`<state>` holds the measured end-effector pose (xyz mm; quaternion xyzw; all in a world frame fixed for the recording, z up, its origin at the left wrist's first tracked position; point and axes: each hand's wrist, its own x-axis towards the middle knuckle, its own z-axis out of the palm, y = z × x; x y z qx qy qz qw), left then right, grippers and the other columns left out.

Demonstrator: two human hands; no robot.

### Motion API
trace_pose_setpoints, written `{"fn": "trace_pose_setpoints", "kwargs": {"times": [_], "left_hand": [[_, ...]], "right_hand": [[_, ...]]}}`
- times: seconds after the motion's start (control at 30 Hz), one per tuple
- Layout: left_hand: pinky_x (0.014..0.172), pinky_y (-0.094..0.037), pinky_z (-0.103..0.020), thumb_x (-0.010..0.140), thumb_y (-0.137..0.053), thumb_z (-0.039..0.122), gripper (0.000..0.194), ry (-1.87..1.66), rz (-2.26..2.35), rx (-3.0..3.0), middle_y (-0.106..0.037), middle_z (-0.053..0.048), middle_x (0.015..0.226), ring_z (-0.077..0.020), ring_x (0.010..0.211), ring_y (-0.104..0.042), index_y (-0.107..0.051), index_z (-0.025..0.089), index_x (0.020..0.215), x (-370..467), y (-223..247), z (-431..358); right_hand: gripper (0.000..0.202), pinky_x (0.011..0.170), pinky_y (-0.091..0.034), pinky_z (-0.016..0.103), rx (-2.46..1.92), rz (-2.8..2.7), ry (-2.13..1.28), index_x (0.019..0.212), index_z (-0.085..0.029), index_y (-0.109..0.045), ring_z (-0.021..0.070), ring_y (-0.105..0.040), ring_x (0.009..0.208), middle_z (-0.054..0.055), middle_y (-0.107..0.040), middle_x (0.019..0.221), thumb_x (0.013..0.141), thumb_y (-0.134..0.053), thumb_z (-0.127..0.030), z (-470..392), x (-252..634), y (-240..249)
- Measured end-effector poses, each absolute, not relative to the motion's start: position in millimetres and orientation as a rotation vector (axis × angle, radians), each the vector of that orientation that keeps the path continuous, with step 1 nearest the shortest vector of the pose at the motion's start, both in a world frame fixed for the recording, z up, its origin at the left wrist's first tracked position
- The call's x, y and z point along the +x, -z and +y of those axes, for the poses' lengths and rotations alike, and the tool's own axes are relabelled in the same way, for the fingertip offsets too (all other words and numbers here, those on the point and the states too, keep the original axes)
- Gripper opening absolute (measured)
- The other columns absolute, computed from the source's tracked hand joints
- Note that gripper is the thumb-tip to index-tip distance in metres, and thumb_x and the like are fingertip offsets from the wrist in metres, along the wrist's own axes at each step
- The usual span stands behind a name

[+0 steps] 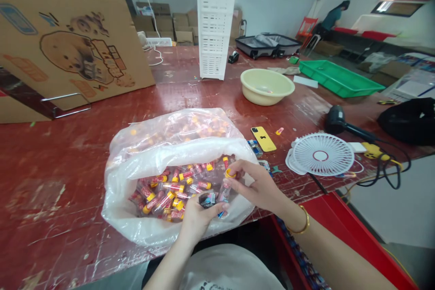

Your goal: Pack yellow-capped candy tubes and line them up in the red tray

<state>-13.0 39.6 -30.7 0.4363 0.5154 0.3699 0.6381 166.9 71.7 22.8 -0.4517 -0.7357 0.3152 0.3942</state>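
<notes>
A large white plastic bag (pixel 142 231) lies open on the table, holding many small clear tubes (pixel 173 187) with yellow caps and red-and-white labels. Over its right side, my right hand (pixel 253 186) pinches the yellow-capped top of one small clear tube (pixel 224 191). Closed below it, my left hand (pixel 197 217) has a small dark item with blue-and-pink printing (pixel 208 199) in its grip. My left thumb is near the lower end of the tube; whether it touches the tube, I cannot tell. What lies in the left palm is partly hidden.
On the red table (pixel 68 163) stand a large cardboard box (pixel 68 36), a white plastic rack (pixel 214 22) and a pale yellow basin (pixel 267 90). To the right are a yellow phone (pixel 263 139), white fan (pixel 319 154), black hair dryer (pixel 336 120) and green tray (pixel 340 81). A person (pixel 331 20) bends far back.
</notes>
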Motion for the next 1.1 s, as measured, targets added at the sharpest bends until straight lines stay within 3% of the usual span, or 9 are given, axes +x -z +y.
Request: {"fn": "trace_pose_setpoints", "kwargs": {"times": [0.13, 0.23, 0.33, 0.37, 0.5, 0.63, 0.93, 1.1], "left_hand": [[0.056, -0.049, -0.028, 0.062, -0.079, 0.039, 0.026, -0.819, 1.076, 0.772, -0.071, -0.004, 0.063, -0.0189, 0.058, -0.063, -0.069, 0.016, 0.067, -7, 21, 34], [0.058, -0.053, -0.03, 0.066, -0.077, 0.039, 0.03, -0.829, 1.018, 0.537, -0.074, -0.006, 0.074, -0.0207, 0.065, -0.067, -0.07, 0.016, 0.084, -2, 12, 34], [0.061, -0.054, -0.03, 0.067, -0.077, 0.037, 0.034, -0.829, 0.981, 0.435, -0.075, -0.007, 0.074, -0.0212, 0.068, -0.069, -0.07, 0.015, 0.092, 3, 7, 37], [0.063, -0.054, -0.031, 0.067, -0.077, 0.038, 0.036, -0.84, 0.965, 0.436, -0.075, -0.007, 0.074, -0.0219, 0.069, -0.069, -0.07, 0.014, 0.093, 5, 6, 38], [0.065, -0.053, -0.029, 0.065, -0.079, 0.035, 0.032, -0.865, 0.938, 0.525, -0.075, -0.006, 0.071, -0.0208, 0.067, -0.069, -0.072, 0.013, 0.088, 7, 6, 36], [0.066, -0.051, -0.025, 0.065, -0.079, 0.03, 0.025, -0.854, 0.943, 0.554, -0.074, -0.004, 0.07, -0.0161, 0.063, -0.067, -0.072, 0.014, 0.082, 7, 7, 31], [0.062, -0.05, -0.023, 0.064, -0.08, 0.03, 0.021, -0.87, 0.951, 0.572, -0.072, -0.003, 0.066, -0.0132, 0.059, -0.063, -0.071, 0.013, 0.074, 10, 5, 30], [0.062, -0.052, -0.023, 0.064, -0.08, 0.032, 0.026, -0.829, 1.009, 0.664, -0.073, -0.003, 0.068, -0.0144, 0.063, -0.064, -0.072, 0.014, 0.081, 12, 9, 26]], "right_hand": [[0.019, 0.064, -0.049, 0.026, -1.191, -1.612, -1.174, 0.08, -0.019, -0.057, 0.0131, -0.056, 0.068, 0.001, -0.06, 0.074, 0.084, -0.059, -0.037, 75, 165, -2], [0.025, 0.071, -0.052, 0.029, -1.06, -1.556, -1.394, 0.091, -0.021, -0.053, 0.0155, -0.059, 0.081, 0.003, -0.059, 0.09, 0.078, -0.067, -0.036, 60, 158, 9], [0.068, 0.072, -0.055, 0.031, -1.007, -1.49, -1.509, 0.112, -0.027, -0.039, 0.0179, -0.06, 0.091, 0.005, -0.053, 0.109, 0.06, -0.082, -0.025, 39, 147, 16], [0.075, 0.071, -0.056, 0.03, -1.025, -1.447, -1.505, 0.113, -0.029, -0.035, 0.0177, -0.06, 0.091, 0.005, -0.051, 0.111, 0.057, -0.083, -0.021, 33, 143, 18], [0.064, 0.06, -0.053, 0.023, -1.121, -1.321, -1.397, 0.104, -0.029, -0.032, 0.0124, -0.059, 0.078, 0.002, -0.05, 0.103, 0.06, -0.074, -0.01, 26, 134, 28], [0.062, 0.046, -0.043, 0.017, -1.152, -1.331, -1.345, 0.102, -0.028, -0.031, 0.0071, -0.05, 0.061, -0.001, -0.047, 0.094, 0.058, -0.067, -0.004, 26, 134, 33], [0.059, 0.05, -0.041, 0.019, -1.119, -1.461, -1.219, 0.104, -0.027, -0.033, 0.0093, -0.047, 0.066, -0.001, -0.046, 0.093, 0.06, -0.065, -0.005, 21, 140, 22], [0.053, 0.068, -0.048, 0.025, -1.065, -1.448, -1.194, 0.103, -0.024, -0.041, 0.0129, -0.052, 0.08, 0.001, -0.05, 0.096, 0.063, -0.074, -0.016, 21, 154, 22]]}}
